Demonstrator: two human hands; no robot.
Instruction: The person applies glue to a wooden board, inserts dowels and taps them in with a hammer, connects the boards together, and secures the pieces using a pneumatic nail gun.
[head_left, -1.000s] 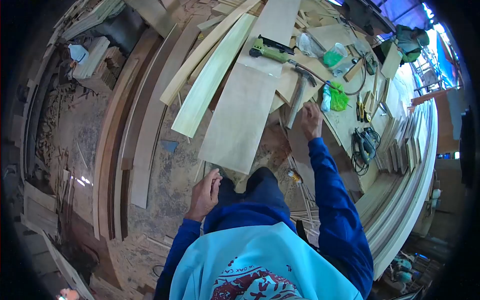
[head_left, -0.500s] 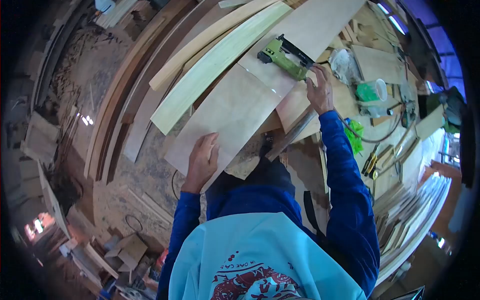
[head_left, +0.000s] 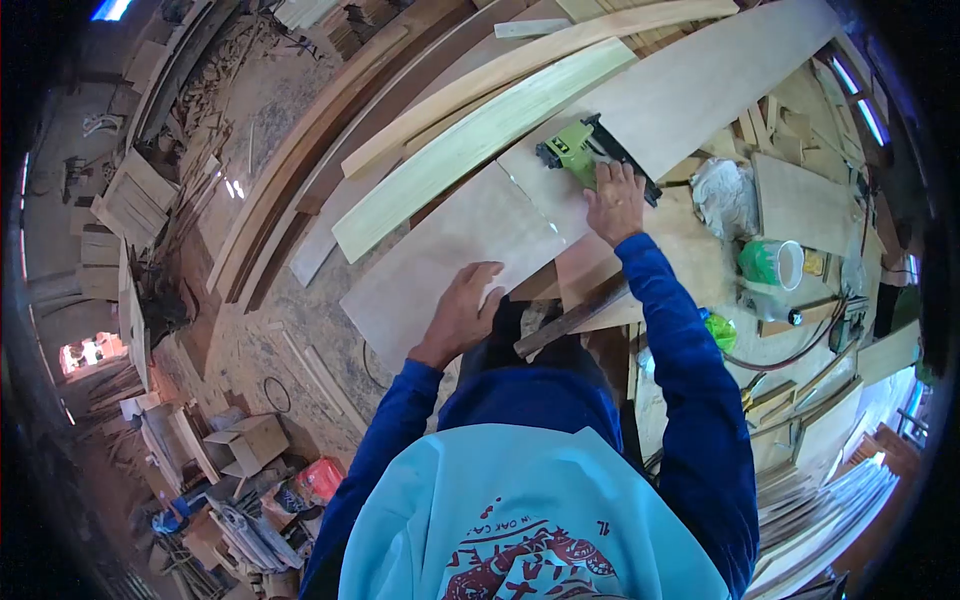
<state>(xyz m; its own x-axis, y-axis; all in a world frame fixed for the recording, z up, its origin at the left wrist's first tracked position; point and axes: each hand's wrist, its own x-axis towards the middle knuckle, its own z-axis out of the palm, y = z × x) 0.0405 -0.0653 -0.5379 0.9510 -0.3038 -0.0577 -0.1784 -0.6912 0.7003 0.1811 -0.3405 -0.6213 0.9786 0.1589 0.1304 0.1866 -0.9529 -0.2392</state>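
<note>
My right hand point(head_left: 615, 203) lies over the handle of a green and black nail gun point(head_left: 572, 152), its fingers curled across it. The nail gun lies on the pale plywood panels, with its black magazine point(head_left: 622, 150) pointing to the lower right. My left hand point(head_left: 462, 312) rests at the near edge of the closer plywood panel point(head_left: 440, 240), thumb and fingers apart. A seam runs between this panel and the farther one point(head_left: 700, 80). A dark wooden bar point(head_left: 570, 322) sticks out toward my body below the panels.
Left of the panels lie a curved pale plank point(head_left: 470, 150) and several long brown boards point(head_left: 330, 130). To the right stand a green and white tub point(head_left: 770, 264) and a crumpled plastic bag point(head_left: 724, 198). A cardboard box point(head_left: 246, 444) sits on the floor at lower left.
My right hand has moved from beside the nail gun's handle onto it. My left hand has shifted right along the panel's near edge. The view has turned slightly.
</note>
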